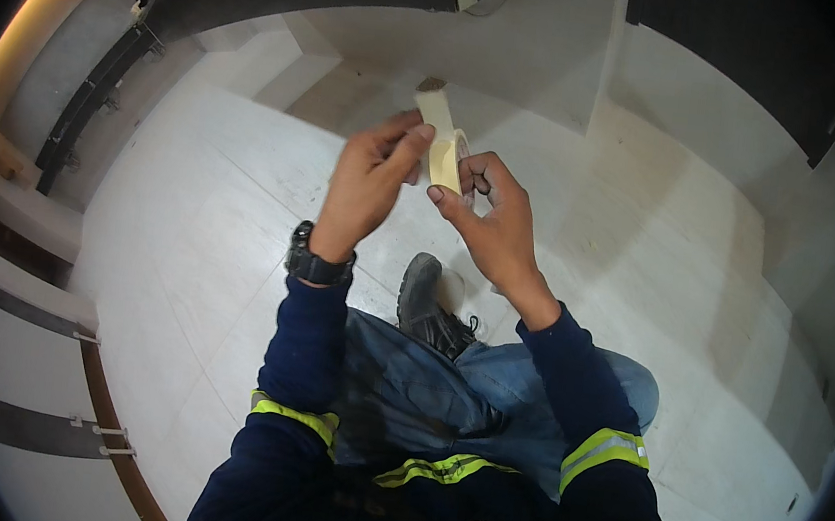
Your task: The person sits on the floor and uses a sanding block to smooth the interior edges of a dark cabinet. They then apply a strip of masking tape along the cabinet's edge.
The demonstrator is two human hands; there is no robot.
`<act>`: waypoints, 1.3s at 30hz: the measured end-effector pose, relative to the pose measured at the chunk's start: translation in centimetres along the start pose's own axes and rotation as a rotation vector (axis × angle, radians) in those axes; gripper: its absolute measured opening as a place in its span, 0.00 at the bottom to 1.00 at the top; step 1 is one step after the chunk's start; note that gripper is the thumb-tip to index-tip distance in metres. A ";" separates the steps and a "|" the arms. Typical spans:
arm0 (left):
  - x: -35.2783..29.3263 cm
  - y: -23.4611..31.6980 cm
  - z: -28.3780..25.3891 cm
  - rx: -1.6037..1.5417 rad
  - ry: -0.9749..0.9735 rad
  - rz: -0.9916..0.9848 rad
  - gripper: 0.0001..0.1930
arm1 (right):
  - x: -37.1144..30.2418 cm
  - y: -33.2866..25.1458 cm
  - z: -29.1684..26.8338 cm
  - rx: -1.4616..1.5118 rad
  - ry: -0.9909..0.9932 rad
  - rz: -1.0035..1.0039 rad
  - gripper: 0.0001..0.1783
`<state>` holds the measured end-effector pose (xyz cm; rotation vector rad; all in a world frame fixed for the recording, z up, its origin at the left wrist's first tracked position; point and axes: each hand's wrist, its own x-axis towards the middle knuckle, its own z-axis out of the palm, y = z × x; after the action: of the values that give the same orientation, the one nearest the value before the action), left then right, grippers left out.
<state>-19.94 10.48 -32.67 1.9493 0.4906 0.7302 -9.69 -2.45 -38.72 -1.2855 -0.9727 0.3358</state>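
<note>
Right now the right hand (496,228) clamps the tape roll (447,160) edge-on; the left hand (364,190) pinches its free strip (435,109), which runs straight up.

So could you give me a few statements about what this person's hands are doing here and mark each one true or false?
1. Both hands are on a roll of pale masking tape. True.
2. The left hand pinches a strip of tape pulled up from the roll. True.
3. The right hand rests flat on the floor. False: it is raised and holds the roll.
4. A dark watch sits on the right wrist. False: it is on the left wrist.
5. The sleeves are plain red. False: they are dark blue with yellow reflective bands.
6. A dark shoe shows below the hands. True.
</note>
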 end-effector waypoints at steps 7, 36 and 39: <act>-0.1 4.1 -3.6 0.193 0.168 0.462 0.17 | -0.9 -2.3 0.0 -0.022 -0.005 -0.143 0.21; 13.8 15.6 -5.1 0.224 0.704 1.075 0.07 | -0.3 -7.4 0.2 -0.220 -0.021 -0.398 0.25; 13.0 12.8 -5.6 0.326 0.813 1.185 0.07 | 0.2 -8.2 -1.2 -0.365 -0.151 -0.420 0.27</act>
<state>-13.67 16.19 -15.54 2.0757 -0.1892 2.3487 -11.06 -5.58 -31.15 -1.3520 -1.4492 -0.0771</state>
